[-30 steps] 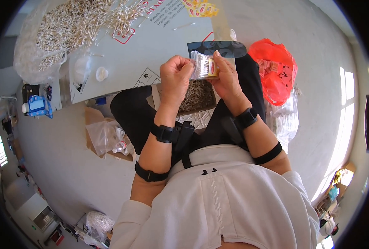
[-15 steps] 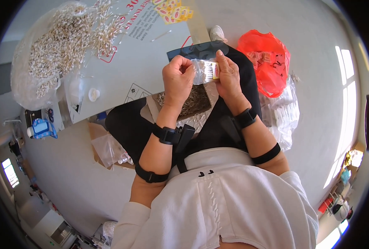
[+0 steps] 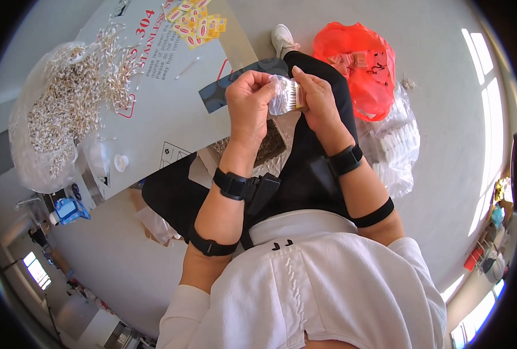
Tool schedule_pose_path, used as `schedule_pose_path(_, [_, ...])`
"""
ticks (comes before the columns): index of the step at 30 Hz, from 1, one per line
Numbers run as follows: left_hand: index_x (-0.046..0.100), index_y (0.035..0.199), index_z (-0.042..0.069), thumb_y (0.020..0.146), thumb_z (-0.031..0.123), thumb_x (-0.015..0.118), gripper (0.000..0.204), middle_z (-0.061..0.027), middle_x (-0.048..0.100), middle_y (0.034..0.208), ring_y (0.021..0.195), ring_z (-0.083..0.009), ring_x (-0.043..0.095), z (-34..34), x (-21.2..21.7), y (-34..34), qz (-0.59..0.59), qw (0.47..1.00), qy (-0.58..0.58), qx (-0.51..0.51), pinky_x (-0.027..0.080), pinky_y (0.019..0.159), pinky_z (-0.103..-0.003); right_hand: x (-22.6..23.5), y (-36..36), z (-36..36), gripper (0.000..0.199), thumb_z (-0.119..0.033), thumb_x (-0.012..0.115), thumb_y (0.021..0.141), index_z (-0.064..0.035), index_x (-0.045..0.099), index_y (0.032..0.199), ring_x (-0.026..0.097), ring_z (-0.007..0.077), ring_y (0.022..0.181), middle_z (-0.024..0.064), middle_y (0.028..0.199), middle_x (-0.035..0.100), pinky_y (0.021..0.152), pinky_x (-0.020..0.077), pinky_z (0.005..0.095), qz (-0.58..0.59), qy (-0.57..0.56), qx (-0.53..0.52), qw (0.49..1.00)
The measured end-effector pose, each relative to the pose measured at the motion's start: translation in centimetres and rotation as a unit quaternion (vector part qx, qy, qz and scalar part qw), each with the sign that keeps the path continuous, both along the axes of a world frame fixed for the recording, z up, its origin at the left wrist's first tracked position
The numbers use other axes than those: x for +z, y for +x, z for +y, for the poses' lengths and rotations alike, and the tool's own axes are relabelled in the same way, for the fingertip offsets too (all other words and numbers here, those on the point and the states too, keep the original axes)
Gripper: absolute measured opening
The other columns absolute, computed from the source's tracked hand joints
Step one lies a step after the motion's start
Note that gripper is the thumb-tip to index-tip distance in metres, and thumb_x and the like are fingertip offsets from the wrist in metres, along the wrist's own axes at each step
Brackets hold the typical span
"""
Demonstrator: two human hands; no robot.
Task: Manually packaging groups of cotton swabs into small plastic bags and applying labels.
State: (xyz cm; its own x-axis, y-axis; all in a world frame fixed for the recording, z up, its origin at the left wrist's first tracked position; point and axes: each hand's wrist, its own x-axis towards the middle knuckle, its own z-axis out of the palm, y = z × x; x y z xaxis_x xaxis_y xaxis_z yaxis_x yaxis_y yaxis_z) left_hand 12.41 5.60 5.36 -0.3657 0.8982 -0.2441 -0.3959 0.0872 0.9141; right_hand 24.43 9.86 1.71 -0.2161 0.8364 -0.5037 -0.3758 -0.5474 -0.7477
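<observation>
Between my two hands, above the table's near corner, is a small clear bag of cotton swabs [image 3: 284,96] with a yellow-and-white label at its right end. My left hand [image 3: 249,104] pinches the loose plastic at the left end between thumb and fingers. My right hand [image 3: 317,102] grips the label end, its thumb along the upper side. Beneath them, partly behind my left forearm, an open cardboard box [image 3: 275,139] holds a mass of small things I cannot make out.
On the table [image 3: 153,110] lie a large plastic bag spilling cotton swabs [image 3: 63,116], yellow cards [image 3: 197,26], one loose swab [image 3: 187,68] and a small white round piece [image 3: 120,163]. A red plastic bag [image 3: 363,75] and clear-wrapped white packs [image 3: 389,142] are on the right.
The whole view has swung, so the table and its things sit further left. Both hands keep hold of the small bag, which looks more bunched at its left end.
</observation>
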Motion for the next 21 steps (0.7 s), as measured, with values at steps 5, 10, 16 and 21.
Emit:
schedule_pose_path(5, [0.062, 0.080, -0.003, 0.077, -0.009, 0.064, 0.007, -0.0048, 0.064, 0.078, 0.066, -0.0086, 0.058, -0.2, 1.1, 0.6, -0.092, 0.995, -0.029, -0.005, 0.049, 0.064, -0.023, -0.6, 0.0, -0.1, 0.032, -0.030, 0.060, 0.095, -0.0024, 0.062, 0.078, 0.057, 0.0091, 0.058, 0.0020, 0.069, 0.061, 0.053, 0.0454, 0.0263, 0.073, -0.057, -0.019, 0.996])
schedule_pose_path(10, [0.061, 0.087, -0.004, 0.079, -0.009, 0.061, 0.010, -0.0053, 0.063, 0.081, 0.072, -0.0093, 0.059, 0.0, 2.5, 1.6, 0.029, 0.998, 0.015, -0.061, 0.049, 0.070, -0.023, -1.5, -0.1, -0.8, 0.033, -0.032, 0.056, 0.096, -0.0022, 0.063, 0.086, 0.059, 0.0113, 0.062, 0.0024, 0.075, 0.063, 0.057, 0.0478, 0.0267, 0.127, -0.071, -0.014, 0.989])
schedule_pose_path(16, [0.060, 0.085, -0.005, 0.079, -0.009, 0.062, 0.008, -0.0039, 0.062, 0.080, 0.068, -0.0068, 0.057, -0.4, 3.2, 2.5, 0.150, 0.988, 0.036, -0.028, 0.048, 0.064, -0.021, 0.1, -1.0, -1.6, 0.037, -0.036, 0.054, 0.097, -0.0034, 0.062, 0.082, 0.057, 0.0111, 0.061, 0.0017, 0.072, 0.061, 0.055, 0.0461, 0.0273, 0.144, -0.046, -0.034, 0.988])
schedule_pose_path(21, [0.061, 0.087, -0.004, 0.080, 0.000, 0.068, 0.011, -0.0033, 0.062, 0.079, 0.067, -0.0067, 0.057, -1.4, 3.7, 2.3, 0.153, 0.986, 0.011, -0.068, 0.047, 0.062, -0.020, -0.2, -0.8, -2.1, 0.037, -0.037, 0.052, 0.098, -0.0038, 0.061, 0.083, 0.058, 0.0121, 0.064, 0.0029, 0.075, 0.061, 0.058, 0.0471, 0.0283, 0.190, -0.053, -0.076, 0.977])
